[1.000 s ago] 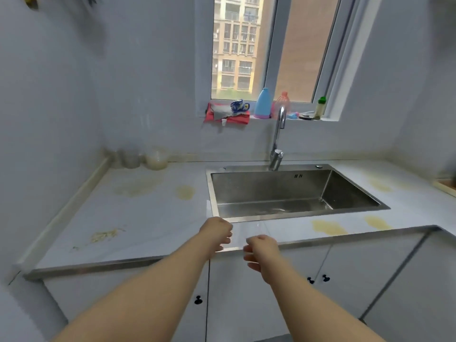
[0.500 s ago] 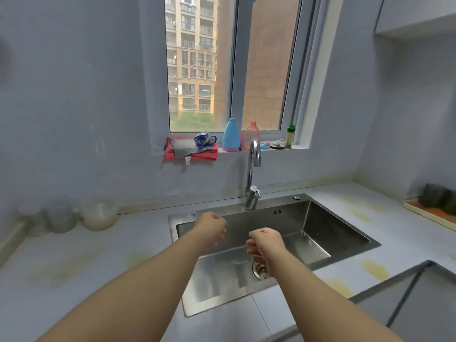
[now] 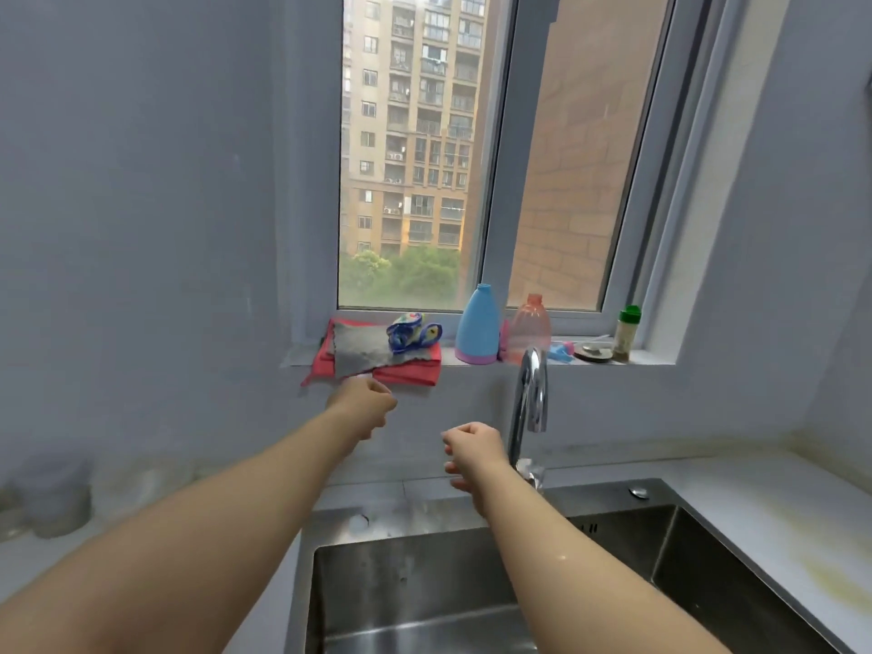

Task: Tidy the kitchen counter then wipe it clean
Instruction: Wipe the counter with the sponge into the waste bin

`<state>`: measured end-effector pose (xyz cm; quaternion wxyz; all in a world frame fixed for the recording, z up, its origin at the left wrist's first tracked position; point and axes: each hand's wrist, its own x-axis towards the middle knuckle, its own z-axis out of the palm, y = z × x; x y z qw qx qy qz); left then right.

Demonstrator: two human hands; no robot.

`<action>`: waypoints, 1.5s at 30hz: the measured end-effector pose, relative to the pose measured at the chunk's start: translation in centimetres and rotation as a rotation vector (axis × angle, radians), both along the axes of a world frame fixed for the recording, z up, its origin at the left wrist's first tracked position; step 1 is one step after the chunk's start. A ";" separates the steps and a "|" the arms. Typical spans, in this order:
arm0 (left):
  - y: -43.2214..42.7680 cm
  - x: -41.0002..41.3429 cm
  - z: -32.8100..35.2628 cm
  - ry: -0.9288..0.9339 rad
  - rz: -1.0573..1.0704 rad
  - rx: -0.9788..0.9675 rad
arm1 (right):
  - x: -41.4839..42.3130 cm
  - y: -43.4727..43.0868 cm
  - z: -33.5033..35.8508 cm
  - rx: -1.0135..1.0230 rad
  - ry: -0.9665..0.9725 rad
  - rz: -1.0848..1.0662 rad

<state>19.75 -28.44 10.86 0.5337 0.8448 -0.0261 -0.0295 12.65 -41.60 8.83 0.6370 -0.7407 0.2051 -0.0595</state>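
Since half a second ago, both our hands have risen from over the sink toward the window. The folded grey rag point(image 3: 363, 351) lies on a red cloth point(image 3: 415, 372) on the white window sill point(image 3: 651, 357), its long side along the ledge. It sits just above our left hand point(image 3: 365, 403), whose fingers are curled and hold nothing. Our right hand point(image 3: 472, 448), also curled and empty, is lower and farther off, beside the chrome tap point(image 3: 531, 394). We judge that the left hand should take the rag.
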 end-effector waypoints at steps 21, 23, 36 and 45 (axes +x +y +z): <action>-6.0 20.2 0.3 -0.177 0.293 -0.165 | 19.3 -3.9 -4.3 -0.097 -0.093 0.068; -5.0 19.0 1.1 -0.197 0.286 -0.415 | 18.8 -3.8 -4.1 -0.059 -0.139 0.061; 9.0 -0.3 0.2 0.055 0.148 -0.715 | 5.5 7.8 0.6 0.158 -0.216 0.321; 20.2 -13.4 -5.0 0.199 0.309 -0.475 | -6.8 19.2 -3.9 0.210 -0.090 0.471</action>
